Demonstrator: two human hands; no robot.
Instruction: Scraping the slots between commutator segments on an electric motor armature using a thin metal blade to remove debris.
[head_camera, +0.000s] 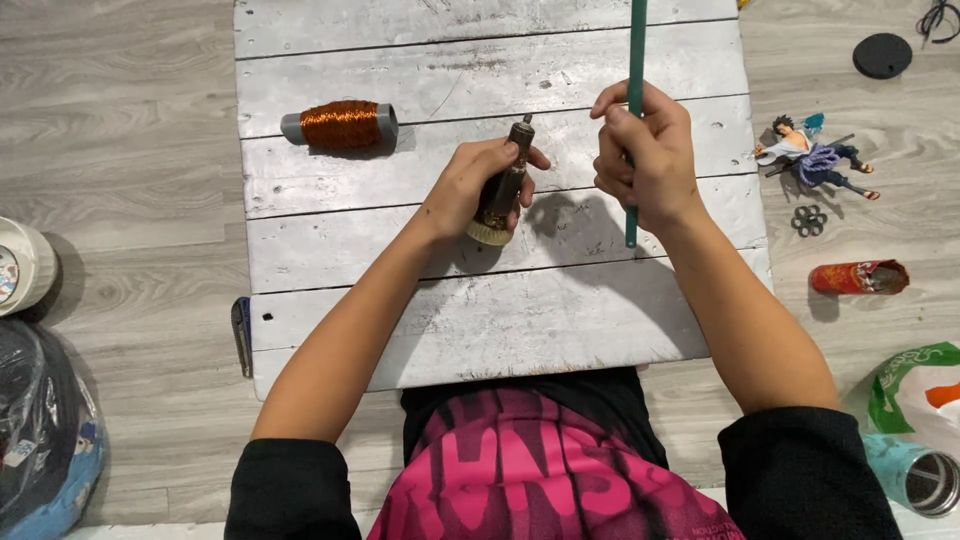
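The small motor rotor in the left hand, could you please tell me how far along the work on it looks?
Done: cannot tell; any winding on it is hidden. In hand: the left hand grips the motor rotor upright, and the right hand holds a green rod. Left: the copper wire spool lies apart on the white board, untouched.

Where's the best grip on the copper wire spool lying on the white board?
Grip the copper wire spool across its wound middle, coming from above. It lies on its side on the white board, axis left-right, grey end caps exposed, nothing touching it. The left hand is nearest.
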